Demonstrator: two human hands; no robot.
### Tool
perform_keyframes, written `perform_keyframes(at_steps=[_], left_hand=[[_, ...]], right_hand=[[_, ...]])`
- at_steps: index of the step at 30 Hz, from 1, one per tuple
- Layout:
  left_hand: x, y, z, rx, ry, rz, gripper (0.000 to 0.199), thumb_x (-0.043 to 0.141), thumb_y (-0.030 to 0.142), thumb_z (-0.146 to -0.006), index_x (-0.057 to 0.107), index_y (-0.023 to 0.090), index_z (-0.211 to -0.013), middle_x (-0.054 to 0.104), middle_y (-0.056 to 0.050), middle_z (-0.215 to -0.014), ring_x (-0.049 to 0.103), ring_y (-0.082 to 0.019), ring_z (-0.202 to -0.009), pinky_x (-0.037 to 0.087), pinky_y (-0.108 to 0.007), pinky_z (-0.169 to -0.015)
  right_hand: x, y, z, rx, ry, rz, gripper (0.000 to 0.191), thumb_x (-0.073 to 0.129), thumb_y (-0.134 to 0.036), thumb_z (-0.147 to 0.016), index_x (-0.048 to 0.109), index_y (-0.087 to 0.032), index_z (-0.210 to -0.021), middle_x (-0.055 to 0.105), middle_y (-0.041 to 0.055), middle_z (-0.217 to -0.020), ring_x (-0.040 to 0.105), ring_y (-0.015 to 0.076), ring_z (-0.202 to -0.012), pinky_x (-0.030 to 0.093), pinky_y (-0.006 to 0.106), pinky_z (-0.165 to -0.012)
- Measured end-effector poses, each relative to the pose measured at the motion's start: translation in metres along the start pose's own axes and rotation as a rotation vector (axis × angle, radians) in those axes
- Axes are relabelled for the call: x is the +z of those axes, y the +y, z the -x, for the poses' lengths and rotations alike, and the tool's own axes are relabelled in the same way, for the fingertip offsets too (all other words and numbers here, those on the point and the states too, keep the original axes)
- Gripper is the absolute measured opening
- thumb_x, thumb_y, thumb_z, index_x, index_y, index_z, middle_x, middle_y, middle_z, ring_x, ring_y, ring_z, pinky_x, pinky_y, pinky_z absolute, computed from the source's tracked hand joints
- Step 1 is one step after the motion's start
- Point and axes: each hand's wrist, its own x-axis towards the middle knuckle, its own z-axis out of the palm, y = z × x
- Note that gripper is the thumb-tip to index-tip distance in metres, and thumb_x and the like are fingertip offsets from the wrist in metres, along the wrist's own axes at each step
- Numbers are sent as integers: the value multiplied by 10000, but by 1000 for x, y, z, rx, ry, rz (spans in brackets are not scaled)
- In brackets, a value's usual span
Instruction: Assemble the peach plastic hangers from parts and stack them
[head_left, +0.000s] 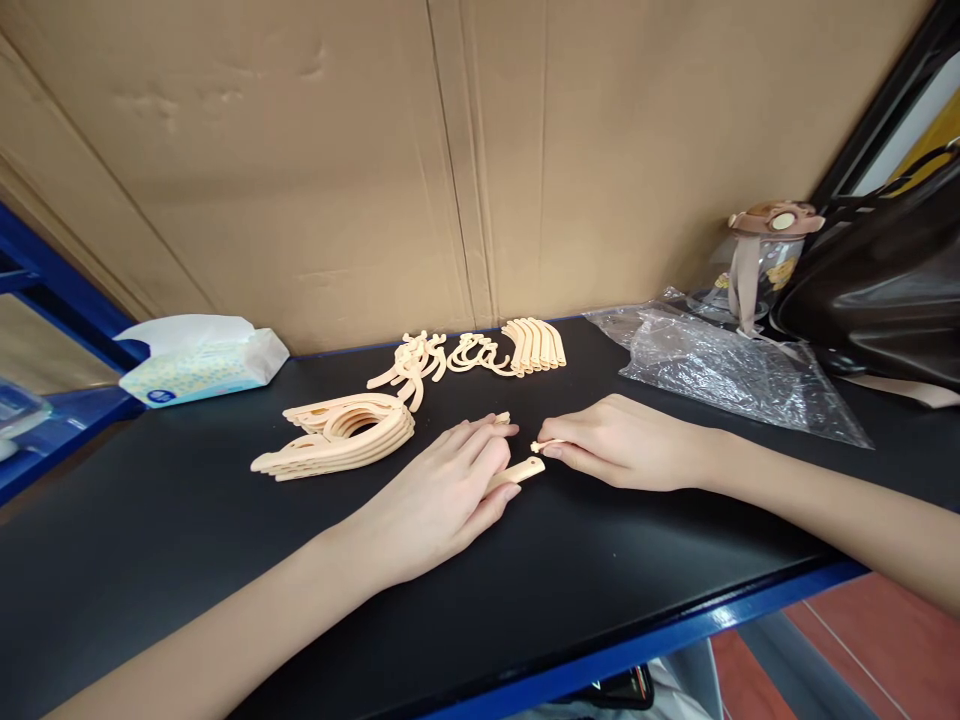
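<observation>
My left hand (457,480) is closed over a beige plastic hanger arm (521,472), whose end with a small hole sticks out past the thumb. Another beige end (503,417) shows at its fingertips. Just to the right, my right hand (622,442) pinches a small beige piece with a knobbed tip (536,447); the rest of that piece is hidden by the fingers. The knobbed tip is close to the holed end, slightly apart from it. Left of my hands lies a stack of beige plastic hangers (360,455).
Behind my hands lie a heap of knobbed hanger parts (416,360), several hooks (476,352) and a row of curved arms (534,345). A tissue pack (206,365) is at the left. Crumpled clear plastic (720,360), a bottle (772,255) and a dark bag (885,270) occupy the right.
</observation>
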Motion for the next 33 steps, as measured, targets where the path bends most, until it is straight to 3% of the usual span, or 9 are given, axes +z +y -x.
perform_keyframes(at_steps=[13, 17, 21, 26, 33], left_hand=[[3, -1, 0, -37, 71, 103, 182, 363, 276, -982, 402, 203, -820, 541, -143, -1274, 411, -238, -1304, 421, -439, -1018], [5, -2, 1, -30, 78, 116, 174, 361, 268, -982, 382, 209, -820, 524, -139, -1297, 412, -239, -1306, 423, -440, -1017], [9, -2, 2, -16, 82, 142, 156, 335, 263, -990, 354, 215, -843, 519, -146, -1290, 383, -227, -1327, 418, -448, -1020], [10, -2, 1, -15, 100, 184, 160, 329, 275, -994, 359, 213, -850, 527, -153, -1281, 385, -227, -1327, 420, -437, -1020], [9, -2, 2, -15, 96, 166, 180, 351, 292, -995, 490, 182, -1028, 482, -105, -1333, 382, -200, -1317, 397, -391, -1064]], right_hand=[[-1, -2, -1, 44, -14, -95, 329, 238, -384, -1006, 448, -188, -846, 542, -8, -693, 439, 105, -550, 285, 246, -538], [-1, -1, -1, 9, -46, -163, 230, 314, -323, -985, 450, -187, -859, 517, -22, -674, 416, 93, -536, 289, 232, -539], [1, -1, -1, 0, -30, -194, 264, 403, -422, -956, 461, -187, -849, 455, -51, -616, 377, 83, -506, 262, 220, -509], [5, -1, -2, 4, 4, -129, 313, 344, -428, -976, 484, -179, -847, 521, -18, -676, 403, 94, -535, 258, 227, -519], [8, -1, -2, 20, 15, -53, 291, 336, -405, -979, 490, -187, -865, 576, -7, -722, 435, 104, -540, 258, 234, -521]])
